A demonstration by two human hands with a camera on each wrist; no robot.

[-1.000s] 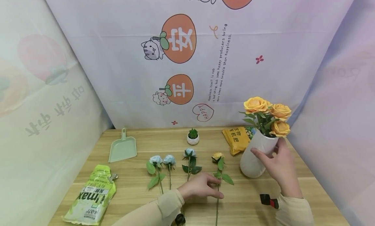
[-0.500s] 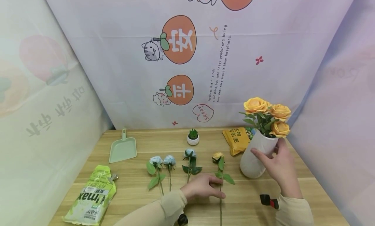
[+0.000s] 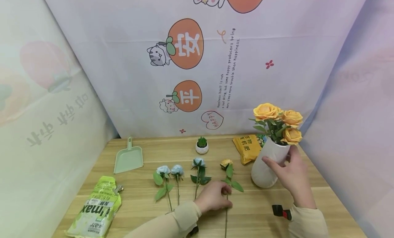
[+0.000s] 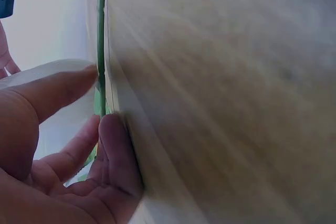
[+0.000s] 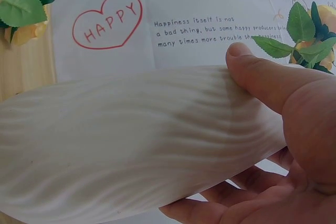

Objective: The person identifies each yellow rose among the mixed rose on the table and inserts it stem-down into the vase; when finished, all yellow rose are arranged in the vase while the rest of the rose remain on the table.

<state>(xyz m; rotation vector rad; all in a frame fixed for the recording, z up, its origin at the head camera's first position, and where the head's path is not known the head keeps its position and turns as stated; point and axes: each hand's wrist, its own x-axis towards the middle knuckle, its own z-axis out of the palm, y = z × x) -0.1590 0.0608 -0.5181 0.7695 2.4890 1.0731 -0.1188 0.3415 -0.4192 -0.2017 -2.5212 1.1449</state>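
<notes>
My left hand (image 3: 212, 197) is at the stem of a single yellow rose (image 3: 226, 163) lying on the table. In the left wrist view the green stem (image 4: 102, 35) runs between the thumb and the fingers, with the thumb tip right against it. My right hand (image 3: 293, 174) grips a white ribbed vase (image 3: 267, 166) near its neck, thumb on one side and fingers on the other. The vase leans to the right and carries several yellow roses (image 3: 267, 112). Its ribbed wall (image 5: 115, 140) fills much of the right wrist view.
Left of the left hand lie three blue flowers (image 3: 198, 162) with stems. A small potted succulent (image 3: 201, 146) stands at the back, and a yellow packet (image 3: 247, 148) lies behind the vase. Farther left are a green dustpan (image 3: 129, 160) and a clipped green bag (image 3: 96, 210).
My left thumb and fingers have drawn closer together round the rose stem, which first shifted slightly right, then back left. The right hand keeps its hold on the vase.
</notes>
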